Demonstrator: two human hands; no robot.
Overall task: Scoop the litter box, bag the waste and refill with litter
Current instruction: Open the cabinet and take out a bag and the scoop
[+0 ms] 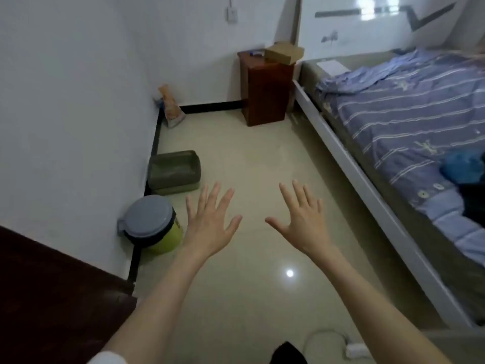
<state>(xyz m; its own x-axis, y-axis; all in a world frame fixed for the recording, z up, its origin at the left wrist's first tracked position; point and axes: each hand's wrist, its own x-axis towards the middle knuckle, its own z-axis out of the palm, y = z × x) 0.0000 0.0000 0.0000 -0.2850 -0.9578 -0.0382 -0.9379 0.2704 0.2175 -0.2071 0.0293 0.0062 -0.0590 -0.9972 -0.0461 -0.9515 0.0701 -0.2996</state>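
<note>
A grey-green litter box (173,171) sits on the floor against the left wall, with grey litter inside. Nearer to me by the same wall stands a yellow-green bin with a grey lid (150,222), lid down. An orange and white bag (171,107) leans in the far left corner. My left hand (210,222) and my right hand (301,218) are stretched out over the floor, backs up, fingers spread straight, holding nothing. The left hand hovers just right of the bin and in front of the litter box.
A bed with a striped blue cover (409,122) and white frame runs along the right. A dark red nightstand (267,88) with a cardboard box on top stands at the back. A dark wooden surface (47,298) fills the lower left. A white power strip (355,349) lies near my feet.
</note>
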